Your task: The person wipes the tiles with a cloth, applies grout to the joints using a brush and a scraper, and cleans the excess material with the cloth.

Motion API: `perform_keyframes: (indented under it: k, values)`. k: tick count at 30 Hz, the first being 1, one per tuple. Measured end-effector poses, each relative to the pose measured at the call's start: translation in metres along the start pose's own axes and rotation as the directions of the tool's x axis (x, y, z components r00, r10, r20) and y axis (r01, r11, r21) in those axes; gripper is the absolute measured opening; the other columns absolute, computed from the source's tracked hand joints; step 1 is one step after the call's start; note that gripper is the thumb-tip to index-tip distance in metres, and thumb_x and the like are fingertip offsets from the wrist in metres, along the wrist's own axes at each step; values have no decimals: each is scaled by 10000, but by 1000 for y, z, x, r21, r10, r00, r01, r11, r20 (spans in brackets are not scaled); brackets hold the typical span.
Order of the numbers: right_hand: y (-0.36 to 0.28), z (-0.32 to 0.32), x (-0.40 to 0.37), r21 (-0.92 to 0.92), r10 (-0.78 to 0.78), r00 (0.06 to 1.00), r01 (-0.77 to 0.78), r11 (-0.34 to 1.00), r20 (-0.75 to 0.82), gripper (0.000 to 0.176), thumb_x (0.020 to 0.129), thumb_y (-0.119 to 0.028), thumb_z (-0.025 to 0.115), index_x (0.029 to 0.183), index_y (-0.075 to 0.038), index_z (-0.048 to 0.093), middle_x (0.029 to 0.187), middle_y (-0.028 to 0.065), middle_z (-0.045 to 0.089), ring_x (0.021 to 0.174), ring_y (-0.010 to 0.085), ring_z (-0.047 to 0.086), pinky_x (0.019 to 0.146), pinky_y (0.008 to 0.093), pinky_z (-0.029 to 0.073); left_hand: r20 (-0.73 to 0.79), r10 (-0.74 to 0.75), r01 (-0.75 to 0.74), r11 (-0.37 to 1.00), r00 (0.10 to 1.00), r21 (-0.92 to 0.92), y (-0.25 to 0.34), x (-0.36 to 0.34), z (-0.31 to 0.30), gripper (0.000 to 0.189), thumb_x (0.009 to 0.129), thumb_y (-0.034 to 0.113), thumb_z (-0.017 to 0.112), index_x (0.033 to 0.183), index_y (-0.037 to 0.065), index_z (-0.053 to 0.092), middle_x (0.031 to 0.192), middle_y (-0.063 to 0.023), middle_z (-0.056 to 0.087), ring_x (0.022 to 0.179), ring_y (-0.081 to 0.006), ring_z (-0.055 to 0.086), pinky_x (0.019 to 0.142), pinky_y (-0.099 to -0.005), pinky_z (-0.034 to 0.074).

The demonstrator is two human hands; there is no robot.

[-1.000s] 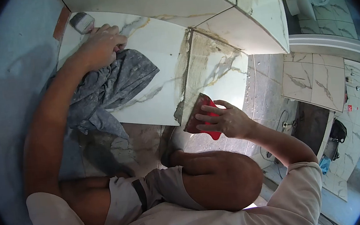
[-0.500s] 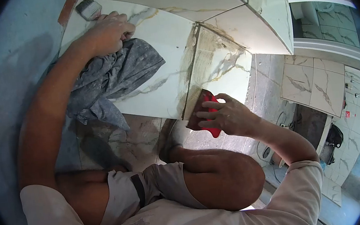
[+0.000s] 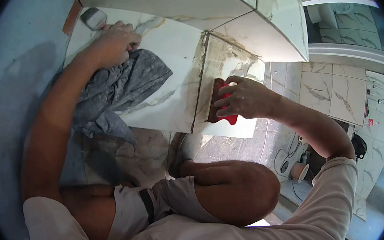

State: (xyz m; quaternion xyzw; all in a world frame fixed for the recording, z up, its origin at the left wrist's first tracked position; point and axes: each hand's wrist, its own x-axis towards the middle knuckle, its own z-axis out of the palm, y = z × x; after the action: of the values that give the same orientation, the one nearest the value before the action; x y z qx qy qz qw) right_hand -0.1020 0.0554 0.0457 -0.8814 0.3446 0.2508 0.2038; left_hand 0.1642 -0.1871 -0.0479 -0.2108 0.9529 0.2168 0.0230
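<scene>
My right hand [image 3: 248, 96] grips a red-handled spreader [image 3: 230, 109] with a dark flat blade, fingers apart over its handle. The blade lies against a white marbled tile [image 3: 235, 61] smeared with beige grout, beside the dark joint between two tiles. My left hand [image 3: 116, 42] rests with curled fingers on the larger marbled tile [image 3: 153, 107]; whatever they hold, if anything, is hidden. Under and beside that hand, a crumpled grey cloth [image 3: 125, 82] hangs over the tile's near edge. A paintbrush [image 3: 94, 19] lies just beyond the left knuckles, its handle partly hidden by the hand.
A tiled upright block [image 3: 217, 5] rises along the far side, with grout smears at its base. The blue-grey wall [image 3: 16, 91] stands close on the left. On the floor at right are cables [image 3: 282, 157] and a round, pale reddish object [image 3: 299, 172].
My right hand has slid the red-handled spreader away from me along the tile, uncovering its near edge. The left hand and paintbrush keep their place; the view has shifted slightly.
</scene>
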Motion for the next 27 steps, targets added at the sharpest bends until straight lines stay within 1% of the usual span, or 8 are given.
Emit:
perform_keyframes:
  k: [4,5,12,16,19,21,25,27]
  values:
    - [16,-3,21,-72,-49,952,28,997,-303,313,796,-179,700,1084,-303,708,1326,-108,604,1271,162,523,1047,387,455,-8,-12,11,1000,1000,-29,-1,-3,6,208,694,-66,594,853,67,582,964,-88,534,1080,-291,498,942,-446,378]
    - [22,10,23,-101,-37,972,14,995,-230,379,832,-216,672,1187,-347,659,1334,-104,588,1282,158,511,1075,388,439,-63,2,-5,999,998,-34,-3,-3,11,237,680,-78,596,860,76,584,953,-71,523,1067,-283,495,955,-441,368]
    - [28,3,-5,-23,68,997,-69,997,-44,393,836,-193,679,1194,-354,660,1356,-111,586,1303,144,504,1078,383,439,-1,6,-6,1000,1000,-4,-3,1,2,240,670,-66,602,868,71,599,967,-78,530,1081,-292,491,961,-444,370]
    - [65,0,9,-176,47,933,-116,978,-357,470,810,-177,690,1242,-354,636,1428,-92,534,1329,157,490,1064,376,445,-12,7,-7,999,1000,-37,-4,-2,4,241,665,-62,602,869,67,601,969,-80,531,1080,-295,490,956,-441,373]
    - [80,22,17,-181,65,953,-123,976,-295,486,812,-180,687,1262,-355,629,1449,-89,516,1358,163,462,1093,379,424,-20,4,-4,999,1000,-33,1,-2,2,230,667,-64,599,857,66,593,970,-84,531,1080,-298,489,949,-439,375]
    - [82,41,9,82,217,941,-202,976,-261,515,808,-141,686,1273,-356,626,1439,-90,526,1368,156,451,1122,373,396,1,-16,16,999,1000,-37,1,-5,2,222,669,-64,598,850,66,589,969,-86,530,1082,-300,489,946,-441,375]
    - [75,16,-16,-20,217,971,-221,975,-104,499,817,-27,643,1241,-290,647,1386,-46,580,1328,175,498,1071,371,454,-8,6,-6,999,1000,-40,1,-2,0,172,703,-40,593,833,73,594,985,-103,538,1097,-299,489,961,-450,370]
    - [74,3,-15,118,278,927,-255,960,-251,515,815,-8,647,1246,-289,645,1346,-23,608,1254,206,558,1013,380,494,-7,8,-8,1000,1000,-12,2,-1,-1,148,725,-24,588,831,77,606,1005,-115,552,1112,-298,490,977,-450,369]
